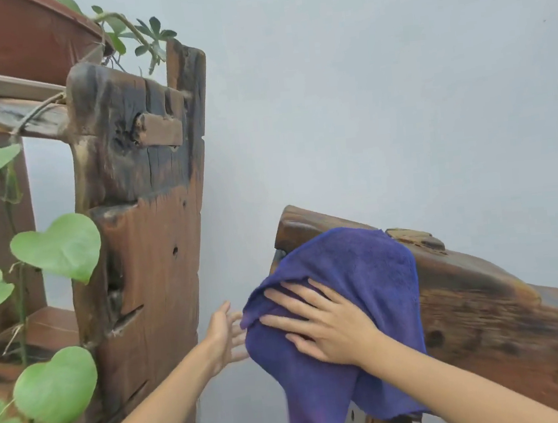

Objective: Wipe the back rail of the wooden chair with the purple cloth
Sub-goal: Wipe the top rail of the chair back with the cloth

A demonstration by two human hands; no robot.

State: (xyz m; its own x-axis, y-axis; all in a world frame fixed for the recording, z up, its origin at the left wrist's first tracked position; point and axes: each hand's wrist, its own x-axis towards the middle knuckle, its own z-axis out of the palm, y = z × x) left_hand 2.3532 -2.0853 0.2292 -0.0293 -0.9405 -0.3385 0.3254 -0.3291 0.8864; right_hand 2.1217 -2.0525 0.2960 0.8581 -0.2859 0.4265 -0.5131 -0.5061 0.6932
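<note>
cloth: purple cloth (348, 290) is draped over the back rail (486, 293) end for wiping.
right hand (324, 323): fingers spread flat, pressing it.
left hand (223, 334): fingers straight, steadying its edge.

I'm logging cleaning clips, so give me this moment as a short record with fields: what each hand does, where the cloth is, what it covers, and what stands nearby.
right hand: right hand lies flat with straight fingers, pressing the purple cloth against the rail
left hand: left hand open, fingers at the cloth's left edge
cloth: draped over the left end of the back rail, lower part hanging loose
rail: dark, weathered wood, sloping down to the right
nearby: wooden post to the left, green heart-shaped leaves in front of it, pale wall behind
</note>
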